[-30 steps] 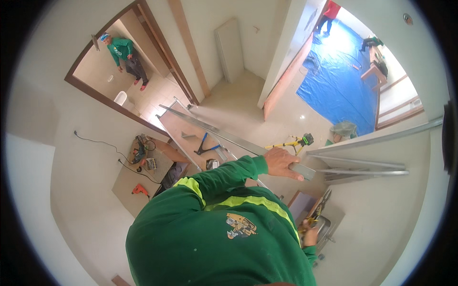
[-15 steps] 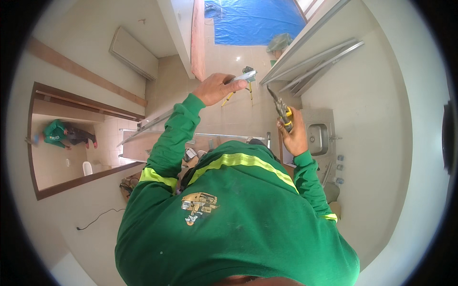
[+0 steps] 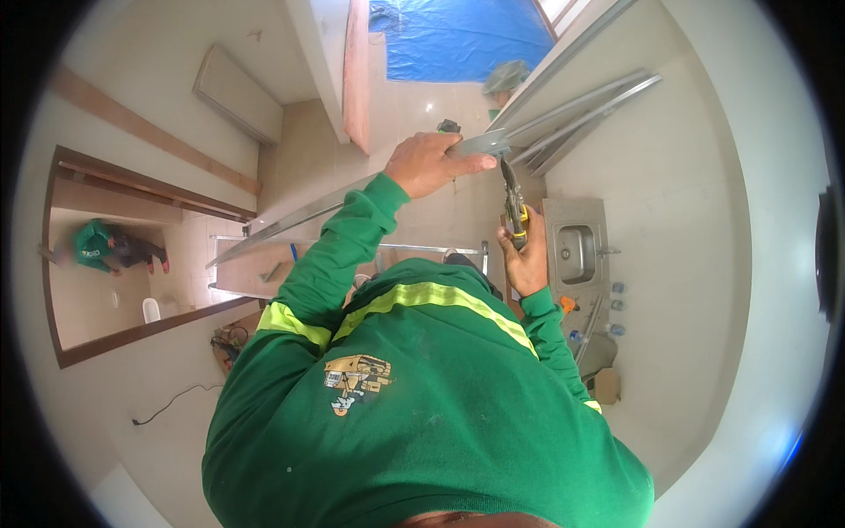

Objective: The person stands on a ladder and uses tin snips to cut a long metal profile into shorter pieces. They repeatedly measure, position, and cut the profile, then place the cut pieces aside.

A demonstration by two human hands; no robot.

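Observation:
My left hand [image 3: 424,165] is wrapped round a long grey metal channel [image 3: 482,144] near its far end. The rest of the channel slants down to the left behind my forearm. My right hand [image 3: 526,262] grips tin snips [image 3: 513,198] by their handles, which have yellow parts. The blades point away from me and meet the tip of the channel; whether they are closed on the metal is too small to tell.
Below me is a work platform [image 3: 233,280] with a metal frame. Several metal channels [image 3: 588,113] lean at the right wall, beyond a sink [image 3: 576,255]. A blue tarp [image 3: 462,40] covers the far floor. Another person [image 3: 92,245] is beyond an opening at left.
My left hand has moved right with the channel, and my right hand has shifted slightly left with the snips. The channel's end and the blades, formerly apart, now meet.

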